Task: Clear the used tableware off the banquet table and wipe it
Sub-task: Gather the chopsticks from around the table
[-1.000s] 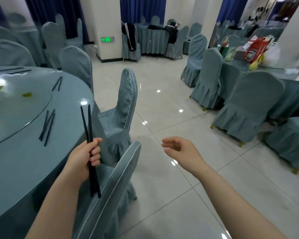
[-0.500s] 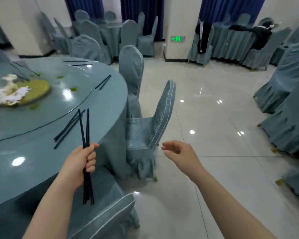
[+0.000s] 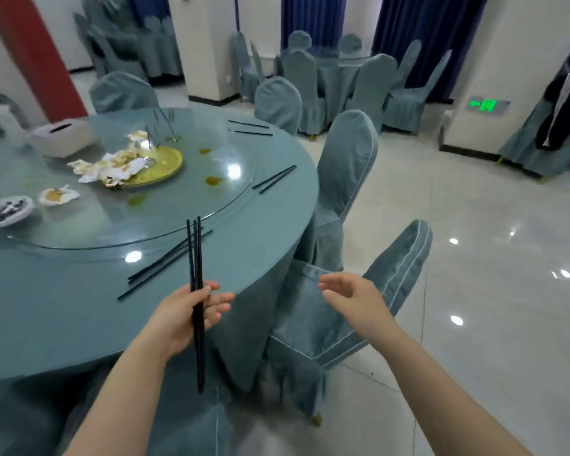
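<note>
The left hand [image 3: 191, 312] sits low and left of centre in the frame, its grip pinching a bundle of black chopsticks [image 3: 196, 291] between thumb and fingers while the other fingertips stretch out toward the right. The sticks stand nearly upright, their tips rising above the hand over the near edge of the round worktop [image 3: 63, 311] and their lower ends hanging below the wrist. The right hand [image 3: 352, 299] hovers at the centre of the frame, over a covered chair [image 3: 336, 320] that leans against the worktop's edge; its grip is loose and holds nothing, fingers gently curved and pointing left.

Just above the left hand, 3 loose chopsticks [image 3: 165, 263] lie slanted on the teal cloth, beside the rim of the glass turntable [image 3: 191, 192]. Another pair of chopsticks [image 3: 274, 179] lies at the turntable's right edge, and 2 more sticks [image 3: 249, 128] lie near the far edge of the worktop.

On the turntable, in the upper left of the frame, a yellow plate [image 3: 163, 164] sits with crumpled napkins [image 3: 109, 166] heaped on and beside it. To its left a white tissue box [image 3: 63, 136] stands, and at the left frame edge a small white dish [image 3: 5, 210] with dark scraps sits next to a soiled napkin [image 3: 58, 195]. Yellow-green sauce spots [image 3: 213, 181] mark the glass.
</note>
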{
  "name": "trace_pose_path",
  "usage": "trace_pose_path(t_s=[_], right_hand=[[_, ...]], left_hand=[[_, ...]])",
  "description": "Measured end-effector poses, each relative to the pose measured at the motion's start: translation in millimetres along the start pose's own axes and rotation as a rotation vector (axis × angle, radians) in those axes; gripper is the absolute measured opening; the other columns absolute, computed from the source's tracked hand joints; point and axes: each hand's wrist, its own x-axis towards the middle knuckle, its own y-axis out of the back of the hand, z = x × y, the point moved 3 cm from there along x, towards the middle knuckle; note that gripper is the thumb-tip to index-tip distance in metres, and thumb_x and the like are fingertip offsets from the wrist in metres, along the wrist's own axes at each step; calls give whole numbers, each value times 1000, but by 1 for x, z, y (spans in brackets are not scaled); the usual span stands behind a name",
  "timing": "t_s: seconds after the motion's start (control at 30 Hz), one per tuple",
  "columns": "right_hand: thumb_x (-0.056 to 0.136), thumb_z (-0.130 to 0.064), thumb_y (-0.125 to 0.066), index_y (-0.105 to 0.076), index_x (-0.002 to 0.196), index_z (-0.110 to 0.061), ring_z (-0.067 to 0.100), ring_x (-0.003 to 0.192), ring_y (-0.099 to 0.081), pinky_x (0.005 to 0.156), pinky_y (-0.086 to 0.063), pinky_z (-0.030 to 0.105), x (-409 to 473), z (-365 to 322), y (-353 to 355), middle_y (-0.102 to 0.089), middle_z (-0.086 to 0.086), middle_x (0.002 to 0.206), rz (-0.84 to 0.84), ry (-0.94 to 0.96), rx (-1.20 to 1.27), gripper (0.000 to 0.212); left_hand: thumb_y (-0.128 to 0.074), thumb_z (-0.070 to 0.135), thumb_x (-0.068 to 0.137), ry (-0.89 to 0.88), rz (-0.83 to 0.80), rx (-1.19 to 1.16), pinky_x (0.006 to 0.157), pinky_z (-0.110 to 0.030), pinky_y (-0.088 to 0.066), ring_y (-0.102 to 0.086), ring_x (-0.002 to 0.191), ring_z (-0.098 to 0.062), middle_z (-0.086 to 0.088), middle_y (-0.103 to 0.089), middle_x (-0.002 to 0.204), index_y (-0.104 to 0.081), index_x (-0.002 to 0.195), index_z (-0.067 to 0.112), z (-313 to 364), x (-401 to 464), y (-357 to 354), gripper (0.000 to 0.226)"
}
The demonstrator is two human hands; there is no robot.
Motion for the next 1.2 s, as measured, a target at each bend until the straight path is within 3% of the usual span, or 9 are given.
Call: trace_pose_path(t_s=[0.17,0.3,0.4,0.5,0.67,0.8,0.9,1.1,1.2], right_hand=[[88,-12,-62,-65,97,-33,-12,90,-61,70,-44,1,83,6,21,-69,-18,97,-171,56,7,23],[88,-11,-62,-66,104,-23,-8,93,-61,70,-44,1,132,9,23,-69,-13,99,-302,69,-16,21],[88,-8,-61,-66,107,-17,-2,93,-62,76,-45,6,168,10,17,-69,-8,101,-348,83,-50,22],[87,-8,-61,-67,103,-19,5,94,-63,86,-46,19,205,13,5,-70,-4,102,-361,72,-88,20],[83,-12,-64,-67,95,-26,6,90,-66,92,-49,28,257,24,-33,-70,-10,94,-402,75,-170,19],[82,-10,-64,-66,91,-28,7,85,-66,89,-50,28,304,31,-58,-71,-6,94,-396,14,-232,20],[83,-7,-63,-65,92,-26,12,85,-66,89,-50,30,334,35,-77,-70,-3,94,-402,-27,-269,22],[84,-6,-61,-66,106,-17,13,85,-64,83,-47,22,380,44,-104,-67,-3,95,-408,-84,-319,24],[86,-5,-61,-66,109,-11,15,88,-64,86,-47,24,388,52,-116,-68,3,100,-434,-92,-348,25]], left_hand=[[-43,8,100,-91,267,120,36,-17,-35,-48,42,-8,-5,-67,68,-59,98,10,0,31,-14,16],[-45,3,95,-192,501,279,36,-17,-27,-35,42,-10,-4,-53,63,-60,91,12,17,46,-17,18],[-50,5,87,-257,701,608,46,-24,-30,-41,50,-15,1,-54,59,-65,83,17,30,57,-16,19],[-54,11,83,-210,800,970,54,-27,-36,-52,59,-16,7,-59,64,-67,79,24,41,78,-6,18],[-51,18,89,-158,796,1358,63,-33,-48,-61,79,-28,-6,-67,88,-65,94,14,37,147,28,16],[-44,18,94,7,728,1575,55,-33,-40,-60,79,-31,-9,-48,124,-47,126,16,30,206,57,32],[-44,25,95,36,655,1674,54,-33,-38,-61,82,-29,-7,-37,136,-32,141,16,28,246,83,48],[-44,29,97,109,648,1642,72,-40,-46,-55,99,-36,-15,-40,134,-35,137,4,26,291,115,48],[-62,14,86,3,654,1730,63,-44,-44,-56,84,-37,-21,-56,104,-55,108,-2,30,297,114,28]])
